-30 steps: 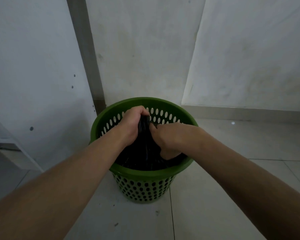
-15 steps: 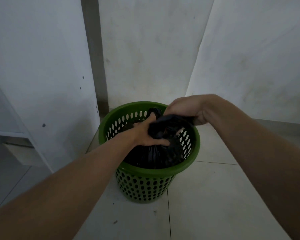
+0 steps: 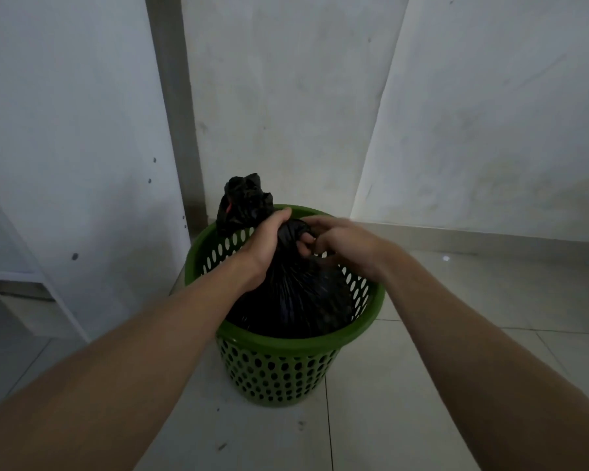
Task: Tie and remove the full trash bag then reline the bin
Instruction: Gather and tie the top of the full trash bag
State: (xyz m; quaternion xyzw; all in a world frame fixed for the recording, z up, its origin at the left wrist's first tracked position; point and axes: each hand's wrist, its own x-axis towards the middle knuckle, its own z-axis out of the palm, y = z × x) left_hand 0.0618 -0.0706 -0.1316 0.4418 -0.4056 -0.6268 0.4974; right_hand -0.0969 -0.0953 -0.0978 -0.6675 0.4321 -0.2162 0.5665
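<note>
Trash bag [image 3: 300, 294], black and bulging, seated inside a green perforated bin [image 3: 279, 343] on a tiled floor [image 3: 422, 385] in a pale-walled corner. At far left, the edge of white shelving [image 3: 21, 277]. Next, left hand [image 3: 267, 244] clenched round the bag's twisted neck, just below the bunched top [image 3: 245, 198] sticking up past the far rim, with a red speck [image 3: 229, 208] among its folds. Right of that, right hand [image 3: 342, 244], slightly blurred, fingers curled and apparently pinching the plastic at the twist, close beside the left hand.

Judged to be mid-tie, with no closed knot visible. To finish well: keep the left fist low and tight on the neck to shut out air and slack, feed the free tail through with the right, then cinch down against the fist rather than hauling upward, to spare the thin film a stretch or tear. Lift only once snug.

Inside the bin: nothing visible but the bag, filling most of the hollow, with a gap along the right wall. Bag's contents hidden. No fresh liner in sight.
</note>
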